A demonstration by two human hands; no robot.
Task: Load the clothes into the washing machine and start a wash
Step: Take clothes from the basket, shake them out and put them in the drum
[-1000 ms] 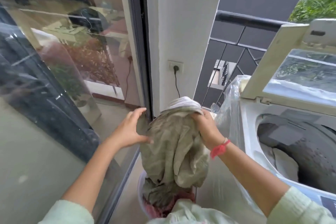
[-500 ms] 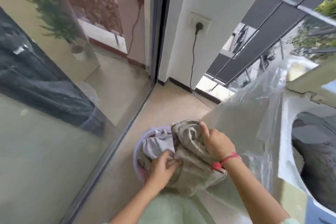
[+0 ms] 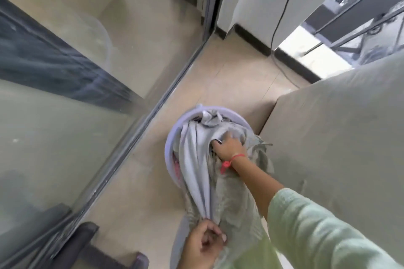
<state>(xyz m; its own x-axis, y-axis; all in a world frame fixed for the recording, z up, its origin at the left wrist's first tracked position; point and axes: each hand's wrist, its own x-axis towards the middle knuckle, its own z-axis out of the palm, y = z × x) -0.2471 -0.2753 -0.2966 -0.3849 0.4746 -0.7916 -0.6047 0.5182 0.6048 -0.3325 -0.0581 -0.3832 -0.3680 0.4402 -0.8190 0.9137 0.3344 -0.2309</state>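
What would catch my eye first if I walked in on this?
Your eye lands on the lilac basin on the floor mid-frame, heaped with clothes. The right hand, a red thread at its wrist, grips an olive cloth in the heap, while the left hand near the bottom edge pinches a grey cloth stretched from the basin. A glass door fills the left side.

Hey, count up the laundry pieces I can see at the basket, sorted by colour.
Pale grey cloth: 1, pinched by the left hand
Olive-beige cloth: 1, gripped by the right hand
Pink cloth: 1, in the basket
Total: 3 showing; any beneath are hidden.
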